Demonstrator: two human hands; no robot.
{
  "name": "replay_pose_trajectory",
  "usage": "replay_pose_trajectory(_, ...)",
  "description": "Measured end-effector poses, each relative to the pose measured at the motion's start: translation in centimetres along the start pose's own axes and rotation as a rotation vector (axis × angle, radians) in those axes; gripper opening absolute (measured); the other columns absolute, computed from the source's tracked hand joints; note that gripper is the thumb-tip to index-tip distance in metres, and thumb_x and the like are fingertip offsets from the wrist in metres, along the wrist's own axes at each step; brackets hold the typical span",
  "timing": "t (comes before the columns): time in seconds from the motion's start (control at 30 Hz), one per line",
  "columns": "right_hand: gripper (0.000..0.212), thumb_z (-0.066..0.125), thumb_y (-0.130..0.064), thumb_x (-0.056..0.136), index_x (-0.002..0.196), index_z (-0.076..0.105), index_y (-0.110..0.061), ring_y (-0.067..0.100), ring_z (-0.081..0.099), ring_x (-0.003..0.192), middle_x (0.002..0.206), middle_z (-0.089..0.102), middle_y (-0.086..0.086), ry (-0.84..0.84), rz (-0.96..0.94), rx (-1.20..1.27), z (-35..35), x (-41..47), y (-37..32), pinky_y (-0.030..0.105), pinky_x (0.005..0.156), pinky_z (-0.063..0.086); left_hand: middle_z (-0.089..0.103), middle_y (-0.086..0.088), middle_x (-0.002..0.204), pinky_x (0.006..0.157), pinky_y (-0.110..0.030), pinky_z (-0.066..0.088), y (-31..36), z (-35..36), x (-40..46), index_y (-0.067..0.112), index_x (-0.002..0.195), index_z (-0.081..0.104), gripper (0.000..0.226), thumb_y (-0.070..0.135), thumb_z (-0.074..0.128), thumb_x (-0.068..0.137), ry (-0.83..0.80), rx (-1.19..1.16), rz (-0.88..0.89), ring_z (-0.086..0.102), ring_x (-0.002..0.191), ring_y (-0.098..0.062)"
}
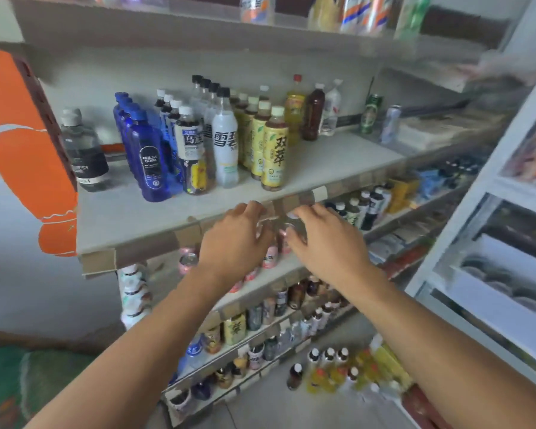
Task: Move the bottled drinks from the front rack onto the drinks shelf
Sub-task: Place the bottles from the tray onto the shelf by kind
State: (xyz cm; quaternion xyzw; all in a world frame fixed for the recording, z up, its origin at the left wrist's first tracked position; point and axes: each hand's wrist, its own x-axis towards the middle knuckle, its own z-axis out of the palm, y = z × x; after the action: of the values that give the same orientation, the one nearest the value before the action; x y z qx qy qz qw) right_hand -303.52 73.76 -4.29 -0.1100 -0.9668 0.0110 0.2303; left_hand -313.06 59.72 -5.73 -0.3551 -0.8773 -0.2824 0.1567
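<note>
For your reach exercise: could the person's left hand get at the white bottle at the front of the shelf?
Probably yes. The left hand sits at the shelf's front edge, with bare shelf before the white bottle.

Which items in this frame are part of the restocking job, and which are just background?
Job:
left hand
right hand
drinks shelf
bottle rows
floor bottles

Background:
orange wall graphic
white cabinet
green can

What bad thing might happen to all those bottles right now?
Both hands, left hand and right hand, reach just under the shelf edge, so a lifted drink might bump it. The yellow tea bottle and blue bottle stand in tight rows near the front; one knock could topple several. Loose bottles on the floor could trip someone.
</note>
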Motion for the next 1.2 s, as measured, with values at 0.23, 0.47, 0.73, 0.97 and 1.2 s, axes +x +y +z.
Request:
replay_pose_trajectory(0.23,0.039,0.045,-0.041,0.099,0.129,0.053,-0.018,0.024,0.060,0.106,0.120,0.060,0.004,-0.033,0.199,-0.061,-3.9,-9.2,12.0,0.033,0.071,0.045,0.060,-0.006,0.119,0.076,-0.043,0.053,12.8,7.6,-0.9,0.019,0.121,0.053,0.033,0.038,0.045,0.097,-0.130,-0.053,0.195,0.061,0.103,-0.034)
replay_pose_trajectory(0.47,0.039,0.045,-0.041,0.099,0.129,0.054,-0.017,0.026,0.060,0.104,0.118,0.061,0.004,-0.049,0.418,-0.124,-6.1,-16.1,20.2,0.032,0.067,0.041,0.060,-0.005,0.116,0.072,-0.038,0.051,22.1,13.0,-1.4,0.016,0.120,0.054,0.031,0.036,0.046,0.097,-0.232,-0.114,0.381,0.061,0.100,-0.032)
replay_pose_trajectory(0.73,0.037,0.048,-0.043,0.096,0.125,0.056,-0.021,0.024,0.061,0.104,0.118,0.062,0.002,-0.087,0.641,-0.102,-4.8,-18.6,26.1,0.037,0.078,0.054,0.061,-0.004,0.117,0.073,-0.038,0.048,27.2,18.5,0.5,0.017,0.121,0.054,0.031,0.037,0.046,0.098,-0.336,-0.135,0.519,0.061,0.102,-0.030)
replay_pose_trajectory(0.97,0.040,0.049,-0.044,0.095,0.128,0.054,-0.022,0.021,0.061,0.110,0.123,0.061,0.000,-0.140,0.793,-0.111,-3.2,-17.6,31.0,0.038,0.085,0.053,0.061,-0.002,0.120,0.076,-0.040,0.051,29.5,24.5,4.9,0.019,0.125,0.053,0.033,0.037,0.047,0.098,-0.437,-0.223,0.580,0.059,0.108,-0.027)
replay_pose_trajectory(1.2,0.041,0.048,-0.046,0.096,0.131,0.052,-0.024,0.022,0.059,0.113,0.126,0.061,0.000,-0.198,0.947,-0.111,-1.1,-16.7,35.2,0.040,0.090,0.052,0.060,-0.002,0.125,0.085,-0.043,0.052,31.2,30.1,8.3,0.019,0.127,0.052,0.034,0.037,0.045,0.098,-0.512,-0.272,0.639,0.059,0.110,-0.026)
